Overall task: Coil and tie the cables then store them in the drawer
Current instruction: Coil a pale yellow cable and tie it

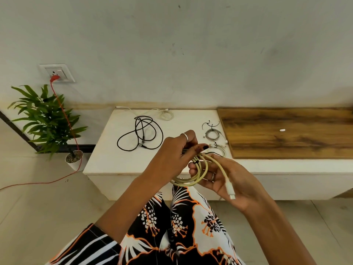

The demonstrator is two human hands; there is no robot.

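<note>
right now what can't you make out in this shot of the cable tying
- Head view: whether a tie is on the cream cable; the left hand covers the spot that its fingers pinch.
- The drawer: none can be picked out on the white cabinet.
- The tiny white thing on the wooden top: too small to identify.
- The red cord: its far end is cut off by the left edge.

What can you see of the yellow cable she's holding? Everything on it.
The yellow cable is pale cream-yellow, smooth and rubbery-looking, wound into a few round loops held in the air in front of the white cabinet. A dark tie crosses the loops near the top. One free end runs down across the right hand palm to a white plug. The left hand pinches at the tie from above; right hand fingers curl around the loops from below.
</note>
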